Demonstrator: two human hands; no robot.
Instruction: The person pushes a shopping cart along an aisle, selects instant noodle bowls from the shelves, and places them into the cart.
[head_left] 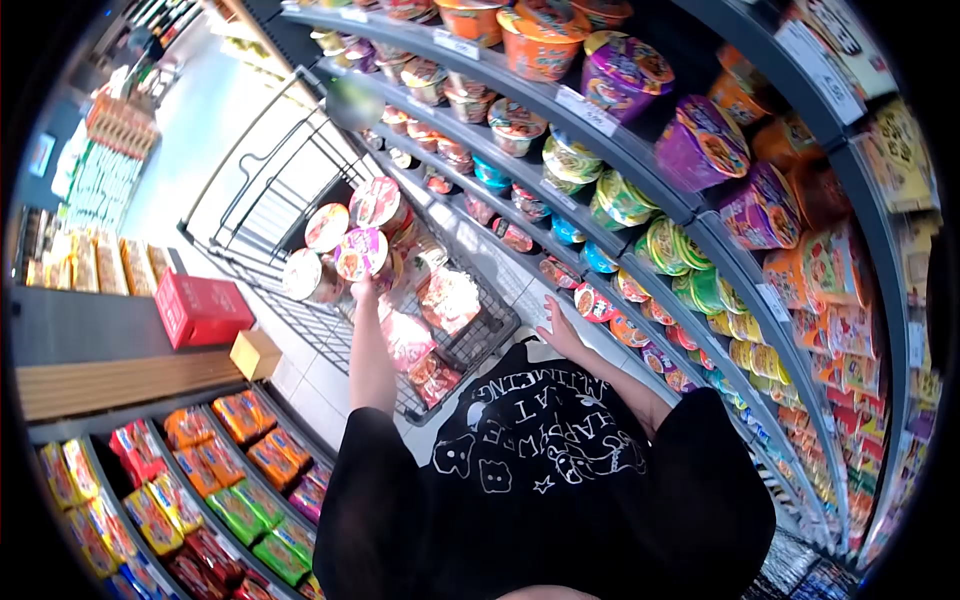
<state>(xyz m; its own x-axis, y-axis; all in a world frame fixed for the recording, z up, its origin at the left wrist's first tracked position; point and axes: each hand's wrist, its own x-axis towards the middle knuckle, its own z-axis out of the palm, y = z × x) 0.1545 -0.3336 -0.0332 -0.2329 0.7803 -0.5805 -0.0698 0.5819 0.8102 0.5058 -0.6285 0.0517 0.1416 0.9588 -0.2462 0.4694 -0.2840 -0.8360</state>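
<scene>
My left hand point(366, 288) reaches over the shopping cart point(478, 345), its fingers on the near side of a purple and white noodle cup point(362, 254); most of the fingers are hidden behind it. Around that cup are a red and white tub point(376, 203), a second round tub point(327, 228) and a pale one point(302, 274). Packaged food in red and white wrapping point(448, 301) lies nearer in the cart. My right hand point(560, 328) is in the air between the cart and the shelves, fingers spread, holding nothing.
Curved shelves point(690, 205) of cup noodles rise along the right. At the lower left stands a shelf of bagged noodles point(240, 512). A red box point(203, 309) and a small cardboard box point(255, 354) are left of the cart. A blurred round patch covers something at the cart's far end.
</scene>
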